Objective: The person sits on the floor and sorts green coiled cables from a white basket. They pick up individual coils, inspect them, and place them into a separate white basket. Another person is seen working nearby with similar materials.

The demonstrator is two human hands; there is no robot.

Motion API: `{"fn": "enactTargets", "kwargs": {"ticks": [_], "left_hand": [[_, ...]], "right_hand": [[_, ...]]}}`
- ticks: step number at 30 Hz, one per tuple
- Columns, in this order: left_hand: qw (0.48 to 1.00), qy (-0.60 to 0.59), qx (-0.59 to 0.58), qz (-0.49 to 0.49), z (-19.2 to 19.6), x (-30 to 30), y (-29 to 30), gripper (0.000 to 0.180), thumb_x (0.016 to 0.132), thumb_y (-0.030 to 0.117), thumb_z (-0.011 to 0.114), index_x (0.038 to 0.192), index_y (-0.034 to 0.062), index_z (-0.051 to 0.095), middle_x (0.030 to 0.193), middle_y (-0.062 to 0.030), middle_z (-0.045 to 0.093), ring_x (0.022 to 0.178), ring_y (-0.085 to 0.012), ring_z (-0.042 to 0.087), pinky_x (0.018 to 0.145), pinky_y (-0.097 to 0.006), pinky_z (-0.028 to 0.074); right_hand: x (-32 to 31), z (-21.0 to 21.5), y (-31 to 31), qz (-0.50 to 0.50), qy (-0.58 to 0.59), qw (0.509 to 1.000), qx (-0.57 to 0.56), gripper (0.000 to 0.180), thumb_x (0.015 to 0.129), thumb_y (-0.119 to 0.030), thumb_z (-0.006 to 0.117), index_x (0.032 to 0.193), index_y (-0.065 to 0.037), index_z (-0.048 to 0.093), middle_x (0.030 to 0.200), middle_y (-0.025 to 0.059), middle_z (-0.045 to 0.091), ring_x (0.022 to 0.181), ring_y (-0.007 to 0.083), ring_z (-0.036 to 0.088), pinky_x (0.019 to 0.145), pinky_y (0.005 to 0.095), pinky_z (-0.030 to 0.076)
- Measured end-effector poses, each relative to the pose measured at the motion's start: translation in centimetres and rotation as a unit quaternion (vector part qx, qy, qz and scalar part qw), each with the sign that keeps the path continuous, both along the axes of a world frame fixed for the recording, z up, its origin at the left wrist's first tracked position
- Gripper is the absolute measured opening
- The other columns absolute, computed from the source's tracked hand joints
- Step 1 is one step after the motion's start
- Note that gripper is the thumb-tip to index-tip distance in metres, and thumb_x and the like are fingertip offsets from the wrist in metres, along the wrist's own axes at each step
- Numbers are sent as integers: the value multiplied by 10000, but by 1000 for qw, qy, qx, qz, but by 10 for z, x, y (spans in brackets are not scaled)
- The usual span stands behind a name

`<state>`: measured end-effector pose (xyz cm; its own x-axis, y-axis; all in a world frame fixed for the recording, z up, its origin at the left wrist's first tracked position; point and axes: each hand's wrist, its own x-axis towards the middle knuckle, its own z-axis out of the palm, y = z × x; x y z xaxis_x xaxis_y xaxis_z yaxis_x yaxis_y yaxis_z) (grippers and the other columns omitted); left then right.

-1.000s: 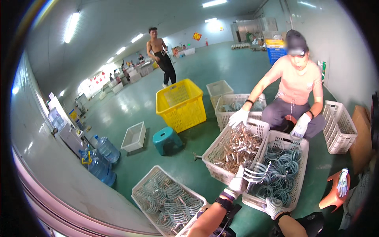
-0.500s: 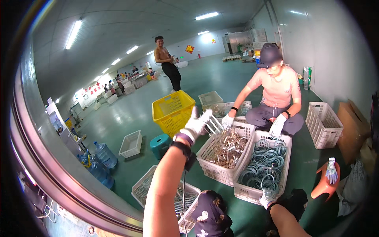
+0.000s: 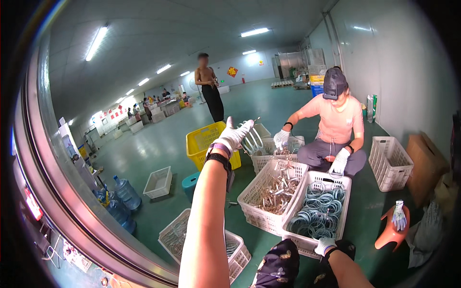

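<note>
My left hand (image 3: 232, 136), in a white glove, is raised over the crates. Several thin metal rings (image 3: 252, 142) hang from its fingers, thumb pointing up. My right hand (image 3: 325, 246), also gloved, rests at the near rim of a white crate (image 3: 293, 242); its fingertips are too small and partly hidden to read. Bluish metal rings (image 3: 317, 211) fill that crate. Just left of it stands another white crate (image 3: 259, 218), heaped with small metal clamp-like pieces (image 3: 278, 192).
Opposite me a seated person (image 3: 336, 120) in a pink shirt reaches toward both crates. Nearby are a yellow crate (image 3: 194, 149), a teal stool (image 3: 190, 185), an orange stool (image 3: 391, 230) with a glove on it, and a crate of metal parts (image 3: 240, 269). Another person (image 3: 206, 91) stands farther back.
My right hand has drawn back from the rings to the crate's near rim. My left hand still holds rings, which have swung. The seated person's hand has lifted off the metal pieces.
</note>
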<state>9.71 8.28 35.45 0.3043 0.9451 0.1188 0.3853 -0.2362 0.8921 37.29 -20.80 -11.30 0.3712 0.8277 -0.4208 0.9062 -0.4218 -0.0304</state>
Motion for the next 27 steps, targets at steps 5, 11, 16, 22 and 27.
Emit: {"fn": "enactTargets", "kwargs": {"ticks": [5, 11, 16, 22, 27], "left_hand": [[1000, -2, 3, 7, 5, 6, -3, 1153, 769, 688, 688, 1592, 248, 11, 1366, -191, 534, 828, -289, 641, 665, -398, 494], [1000, 13, -21, -3, -4, 7, -6, 1167, 771, 677, 695, 1592, 212, 9, 1363, -187, 526, 689, -231, 610, 595, -365, 474], [998, -18, -57, 7, -3, 8, -14, 1176, 786, 627, 721, 1587, 201, -27, 784, -92, 567, 438, -145, 458, 468, -332, 392], [998, -46, -40, -1, -3, 4, -23, 1168, 811, 583, 725, 1581, 207, -70, 665, -62, 527, 414, -145, 453, 429, -306, 358], [999, -33, -38, 5, -1, 3, -29, 1153, 817, 569, 727, 1582, 214, -59, 624, -47, 546, 411, -140, 454, 423, -296, 361]], "right_hand": [[4, 17, 2, -4, 83, 996, 21, 627, 780, -444, 646, 1257, -38, 619, 1277, 193, 630, 1179, 340, 612, 1011, 477, 458], [-8, 1, -3, -4, 45, 998, 36, 640, 789, -429, 664, 1300, -54, 580, 1331, 185, 584, 1231, 333, 572, 1028, 463, 443], [-2, -3, 1, -3, 59, 997, 54, 561, 815, -388, 654, 1278, -77, 599, 1311, 166, 591, 1209, 319, 585, 1006, 459, 446], [-7, -3, -2, 3, 38, 996, 81, 538, 794, -369, 645, 1228, -51, 633, 1246, 184, 643, 1155, 330, 621, 970, 465, 475], [-2, 9, 0, -27, 62, 996, 52, 472, 805, -359, 645, 1184, -79, 677, 1225, 154, 667, 1137, 318, 636, 976, 480, 449]]}}
